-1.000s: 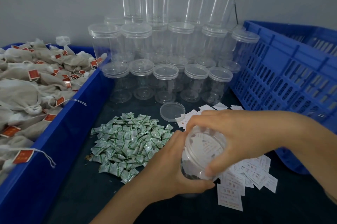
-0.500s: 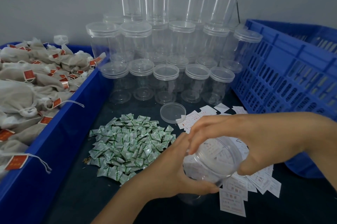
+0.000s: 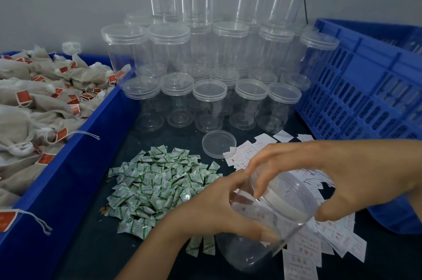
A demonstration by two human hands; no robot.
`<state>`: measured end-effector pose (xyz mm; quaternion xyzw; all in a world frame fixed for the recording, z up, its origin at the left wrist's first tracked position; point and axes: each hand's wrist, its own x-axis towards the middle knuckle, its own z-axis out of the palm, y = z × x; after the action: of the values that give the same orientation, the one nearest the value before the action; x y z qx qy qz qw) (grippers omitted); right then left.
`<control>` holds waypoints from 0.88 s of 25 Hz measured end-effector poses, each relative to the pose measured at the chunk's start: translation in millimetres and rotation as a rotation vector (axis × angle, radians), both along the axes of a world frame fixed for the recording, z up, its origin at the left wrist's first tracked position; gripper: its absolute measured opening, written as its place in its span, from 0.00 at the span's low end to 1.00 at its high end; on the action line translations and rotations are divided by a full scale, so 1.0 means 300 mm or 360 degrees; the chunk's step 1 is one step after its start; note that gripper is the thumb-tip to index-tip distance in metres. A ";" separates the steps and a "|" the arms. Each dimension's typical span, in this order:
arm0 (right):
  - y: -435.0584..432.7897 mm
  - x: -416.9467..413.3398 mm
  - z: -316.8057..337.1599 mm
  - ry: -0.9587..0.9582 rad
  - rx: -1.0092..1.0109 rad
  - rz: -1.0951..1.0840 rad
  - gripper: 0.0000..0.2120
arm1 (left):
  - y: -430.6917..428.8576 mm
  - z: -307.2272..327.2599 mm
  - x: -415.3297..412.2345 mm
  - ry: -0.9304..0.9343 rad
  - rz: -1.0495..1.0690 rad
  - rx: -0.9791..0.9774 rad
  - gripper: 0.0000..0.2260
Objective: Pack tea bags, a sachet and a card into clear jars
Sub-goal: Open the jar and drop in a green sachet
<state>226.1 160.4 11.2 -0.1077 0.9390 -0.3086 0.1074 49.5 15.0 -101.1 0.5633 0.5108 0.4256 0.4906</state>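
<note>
A clear jar is tilted over the dark table near the front, its lidded top pointing up and to the right. My left hand grips the jar's body from the left. My right hand curls over the jar's lid, fingers on the far rim and thumb on the near right rim. Green-and-white sachets lie in a heap to the left of the jar. White cards are scattered under and to the right of it. Tea bags with red tags fill the bin at the left.
A blue bin holds the tea bags at the left. Stacked empty lidded jars stand at the back. One loose lid lies in front of them. A slotted blue crate stands at the right.
The jar has tipped further, and its top has swung to the right. My right hand has moved right with the lid, while my left hand keeps its hold on the body.
</note>
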 end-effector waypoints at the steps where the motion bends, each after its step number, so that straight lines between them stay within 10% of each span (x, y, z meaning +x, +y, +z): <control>1: -0.011 -0.029 0.023 0.0065 -0.0070 -0.0031 0.36 | 0.003 0.002 -0.013 -0.0109 -0.0030 0.0017 0.30; 9: 0.063 -0.120 0.039 0.0278 -0.0524 0.0066 0.40 | 0.042 -0.002 -0.101 -0.0997 -0.0398 -0.0054 0.35; 13: 0.139 -0.157 -0.021 0.0409 -0.0946 -0.0720 0.34 | 0.021 -0.048 -0.138 -0.1216 -0.0058 0.0146 0.30; 17: 0.130 -0.325 -0.256 0.0374 -0.0717 -0.1663 0.18 | -0.039 -0.049 -0.133 -0.1182 0.0103 0.0369 0.33; 22: 0.079 -0.454 -0.442 0.0529 -0.0563 -0.1894 0.13 | -0.095 -0.072 -0.116 -0.0885 0.0412 0.0343 0.21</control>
<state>90.0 184.2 -121.3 0.3693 0.7772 -0.4448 -0.2485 14.7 -13.5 -122.6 0.4045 0.3765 0.6736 0.4908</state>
